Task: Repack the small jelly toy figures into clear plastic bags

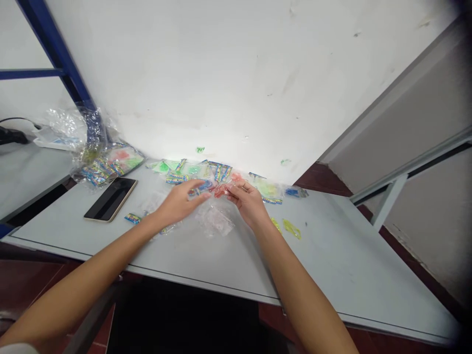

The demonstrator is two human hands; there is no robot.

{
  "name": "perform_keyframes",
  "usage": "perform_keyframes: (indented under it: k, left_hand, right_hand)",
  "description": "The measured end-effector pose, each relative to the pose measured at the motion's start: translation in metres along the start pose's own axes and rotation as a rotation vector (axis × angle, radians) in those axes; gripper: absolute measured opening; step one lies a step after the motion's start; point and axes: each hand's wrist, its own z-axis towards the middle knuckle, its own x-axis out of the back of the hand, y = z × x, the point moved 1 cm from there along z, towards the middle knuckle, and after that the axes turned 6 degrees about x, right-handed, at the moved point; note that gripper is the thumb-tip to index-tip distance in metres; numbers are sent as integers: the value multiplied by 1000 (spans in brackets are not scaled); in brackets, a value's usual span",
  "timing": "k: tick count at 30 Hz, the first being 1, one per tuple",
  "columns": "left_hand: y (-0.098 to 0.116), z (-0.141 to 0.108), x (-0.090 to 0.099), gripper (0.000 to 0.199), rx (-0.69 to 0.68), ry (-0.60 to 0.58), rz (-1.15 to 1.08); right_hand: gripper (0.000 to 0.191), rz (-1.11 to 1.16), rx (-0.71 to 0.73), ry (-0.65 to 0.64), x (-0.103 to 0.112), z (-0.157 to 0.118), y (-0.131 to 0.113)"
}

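Note:
My right hand [248, 200] has its fingers closed on a small red item [220, 190] over the middle of the grey table [236, 260]. To the left of it, my left hand [181, 202] has thumb and fingers spread apart, with nothing gripped between them. A blue item [206, 185] lies just past its fingertips. Below and between the hands is a crumpled clear plastic bag [216, 220]. Behind them, several clear packets with blue-and-yellow labels [221, 170] lie along the wall, some with green contents. Small yellow pieces [292, 228] rest right of my right wrist.
A phone [111, 199] lies at the left, in front of piled packets [99, 169] and clear plastic wrap [70, 129]. A packet with blue contents [296, 192] sits at the back right. Behind the table rises a white wall [221, 73]; a blue frame [61, 59] stands left.

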Motion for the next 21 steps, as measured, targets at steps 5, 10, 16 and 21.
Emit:
perform_keyframes:
  k: [5,10,16,21]
  left_hand:
    - [20,35,-42,54,55,-228,-449]
    - [9,36,-50,52,180,-262,-696]
    - [3,31,-46,39,320,-315,-834]
    - [-1,34,-46,32,430,-249,-978]
  right_hand:
    - [39,57,49,-20,2,4,7]
    - [38,-13,37,-12,3,4,13]
    - [41,0,-14,9,-1,0,10]
    - [41,25,-42,9,1,1,9]
